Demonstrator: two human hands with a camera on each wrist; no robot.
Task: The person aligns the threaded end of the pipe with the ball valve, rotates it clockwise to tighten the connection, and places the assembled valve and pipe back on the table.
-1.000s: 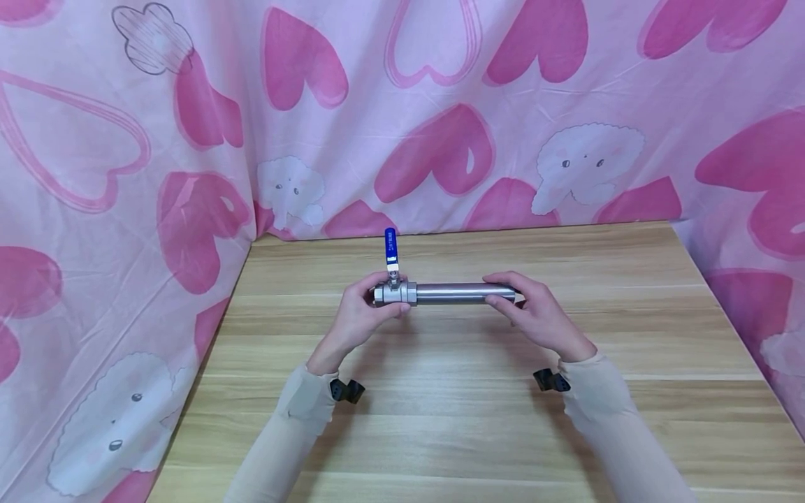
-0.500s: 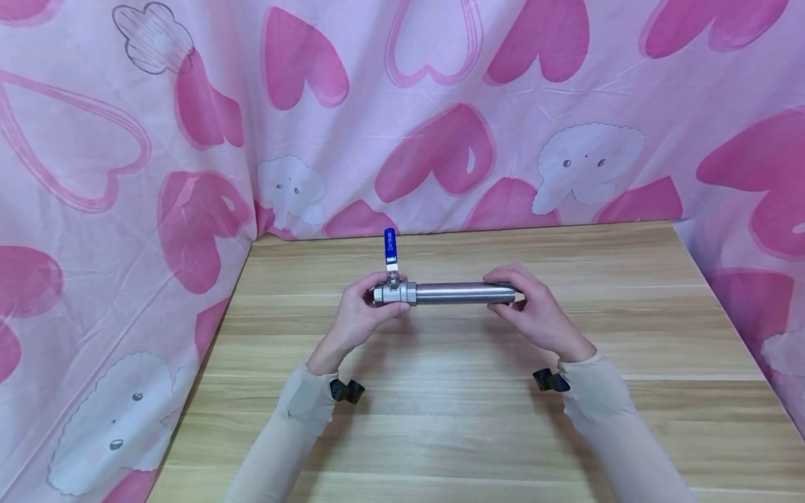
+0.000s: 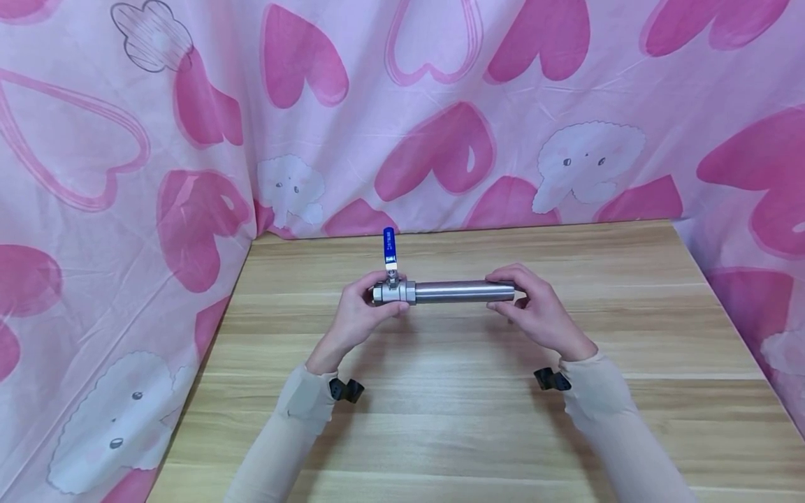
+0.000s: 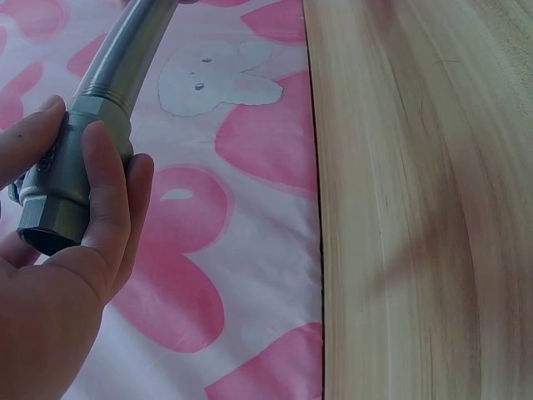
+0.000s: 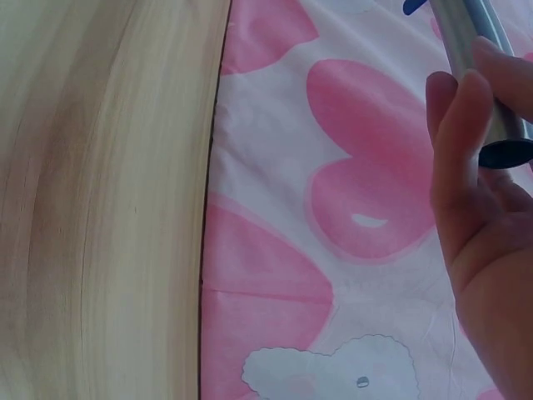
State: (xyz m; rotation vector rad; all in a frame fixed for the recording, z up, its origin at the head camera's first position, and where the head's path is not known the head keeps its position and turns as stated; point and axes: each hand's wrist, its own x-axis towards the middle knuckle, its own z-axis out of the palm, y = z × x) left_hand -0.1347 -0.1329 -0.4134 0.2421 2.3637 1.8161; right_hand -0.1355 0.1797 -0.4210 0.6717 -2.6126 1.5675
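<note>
A steel ball valve (image 3: pixel 395 292) with a blue lever (image 3: pixel 389 243) is joined to a straight metal pipe (image 3: pixel 455 292). Together they lie crosswise above the table, the lever pointing away from the person. My left hand (image 3: pixel 353 318) grips the valve body, thumb on the near side. In the left wrist view its fingers wrap the valve (image 4: pixel 65 167), whose open hex end faces the palm. At the other end, my right hand (image 3: pixel 546 314) holds the pipe between thumb and fingers. The right wrist view shows the pipe's dark open end (image 5: pixel 506 154) close to that palm.
A wood-grain table (image 3: pixel 453 419) spreads beneath both hands. Pink heart-patterned cloth (image 3: pixel 434 140) hangs behind it and along both sides. Small black devices (image 3: pixel 347 390) sit at the wrists, on light sleeves (image 3: pixel 283 426).
The right hand has shifted its hold on the pipe: its thumb has dropped from the pipe's front toward its lower edge. Left hand, valve and lever stay nearly in place.
</note>
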